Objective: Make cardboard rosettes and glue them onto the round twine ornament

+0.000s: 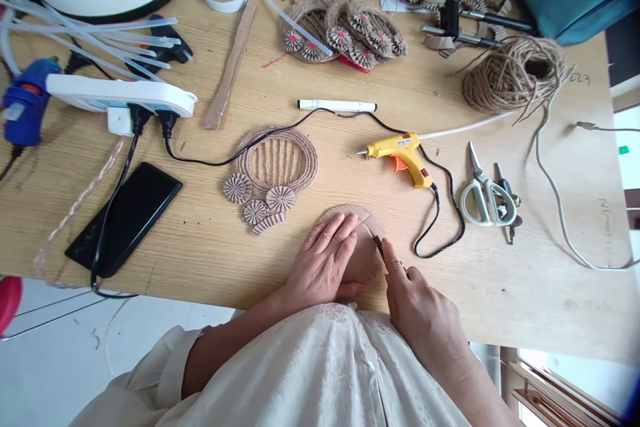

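- In the head view, the cardboard disc [367,260] lay on the wooden table [200,247], close to its front edge and just before my body.
- My left hand [320,260] was placed flat upon the left part of this disc; its fingers were extended, slightly apart, and they did not grip around anything.
- My right hand [420,303] was clamped on a craft knife [379,248], with the index finger stretched along it; the handle was mostly hidden inside my palm.
- The dark blade touched the disc at its upper right part, beside a thin line on the cardboard.
- To the left of the disc, and apart from it, there was a ring of coiled twine [313,160], with several vertical strands across its middle.
- Three pleated cardboard rosettes [237,188] were at the lower side of this ring, and a short corrugated strip [269,223] lay just below them.
- Beyond the disc, a yellow glue gun [400,147] rested on its side, its nozzle directed to the left.
- To the right of its black cable were the pale-handled scissors [484,203], with some keys [513,203] beside them.
- Farther away I had a white marker [340,106], and to the right a ball of jute twine [493,83].
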Available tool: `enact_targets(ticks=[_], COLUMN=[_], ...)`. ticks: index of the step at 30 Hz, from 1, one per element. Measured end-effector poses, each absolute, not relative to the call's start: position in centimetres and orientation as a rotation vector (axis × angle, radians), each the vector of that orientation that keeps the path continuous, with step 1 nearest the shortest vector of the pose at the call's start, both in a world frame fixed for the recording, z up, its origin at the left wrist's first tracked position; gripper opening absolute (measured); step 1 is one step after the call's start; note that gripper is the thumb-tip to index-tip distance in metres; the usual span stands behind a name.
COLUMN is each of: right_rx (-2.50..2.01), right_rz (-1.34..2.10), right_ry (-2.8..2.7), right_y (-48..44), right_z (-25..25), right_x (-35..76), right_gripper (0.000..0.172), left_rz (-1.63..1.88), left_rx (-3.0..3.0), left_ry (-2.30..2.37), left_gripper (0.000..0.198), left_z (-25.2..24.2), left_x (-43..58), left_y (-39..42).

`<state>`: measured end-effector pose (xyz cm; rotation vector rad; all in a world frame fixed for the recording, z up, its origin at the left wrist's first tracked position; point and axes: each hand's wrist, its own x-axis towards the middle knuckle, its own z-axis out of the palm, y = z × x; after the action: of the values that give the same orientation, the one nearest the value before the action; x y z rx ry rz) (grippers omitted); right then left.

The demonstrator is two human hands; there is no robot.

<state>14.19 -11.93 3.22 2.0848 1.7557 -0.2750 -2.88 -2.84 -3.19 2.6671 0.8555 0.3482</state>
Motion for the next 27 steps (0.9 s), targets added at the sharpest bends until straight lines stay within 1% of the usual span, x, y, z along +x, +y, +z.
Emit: enact_targets(ticks=[2,4,7,9,14,17,21,27], right_rx=[2.085,2.079,2.053,2.035,1.987,1.964,1.96,1.956], right_rz=[-0.324,-0.35,-0.326,-0.28,-0.156,-0.157,-0.159,-0.183], right_ry=[1.799,1.855,1.913,1.916,1.866,1.857,1.839,1.838], right_y=[-11.5,-11.0,-10.4,-10.3,-10.8,-11.0,-11.3,-12.0], right_z=[3.5,3.7,4.0,4.0,3.8,3.7,3.4,2.7], right_x=[14.8,15.8,16.9,17.0,16.2,16.1,16.2,16.3], right_gripper=[0.069,0.065,0.064,0.065,0.072,0.075,0.074,0.077], left_rz=[0.293,0.207,0.135,0.152,0.114,0.074,0.058,0.05], left_rx=[2.717,2.75,2.732,2.727,2.75,2.741,2.729,2.705], left_ry=[0.853,0.805,0.723,0.725,0.807,0.816,0.814,0.823], left_gripper=[0.082,0.092,0.107,0.111,0.114,0.113,0.115,0.112], left_z=[-2.6,-2.0,-1.6,-1.7,-2.5,-2.6,-2.5,-2.5], left_x=[-2.7,-2.4,-2.0,-1.9,-1.8,-1.9,-1.8,-1.7], left_y=[-2.9,-2.8,-2.4,-2.1,-2.1,-2.1,-2.0,-1.9])
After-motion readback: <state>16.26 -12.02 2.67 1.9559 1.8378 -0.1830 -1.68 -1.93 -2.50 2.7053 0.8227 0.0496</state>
